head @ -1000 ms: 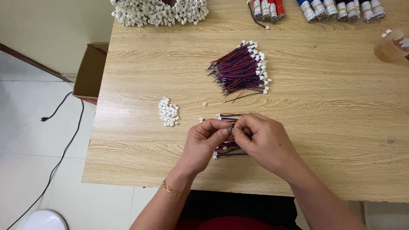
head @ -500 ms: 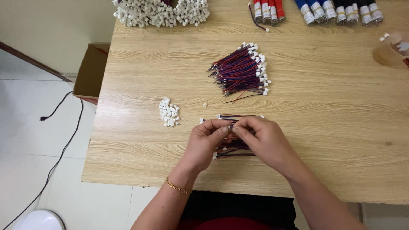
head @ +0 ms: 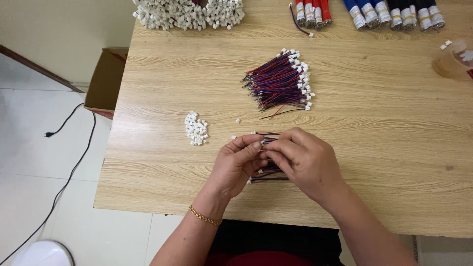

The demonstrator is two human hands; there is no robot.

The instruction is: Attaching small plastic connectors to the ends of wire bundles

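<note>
Fingertips of left hand (head: 236,165) and right hand (head: 305,160) pinch together on a short wire (head: 263,143) above a small wire pile (head: 268,172); loose white connectors (head: 196,129) lie left, a finished wire bundle (head: 281,86) farther off, nothing between

Two hands are seen, a left hand (head: 235,165) and a right hand (head: 305,160). One large bundle of red and blue wires (head: 281,86) is counted on the one wooden table (head: 384,148), and one small pile of white connectors (head: 196,129) beside it. Two loose white connectors (head: 238,120) are seen apart. One cardboard box (head: 104,81) is counted on the floor.
</note>
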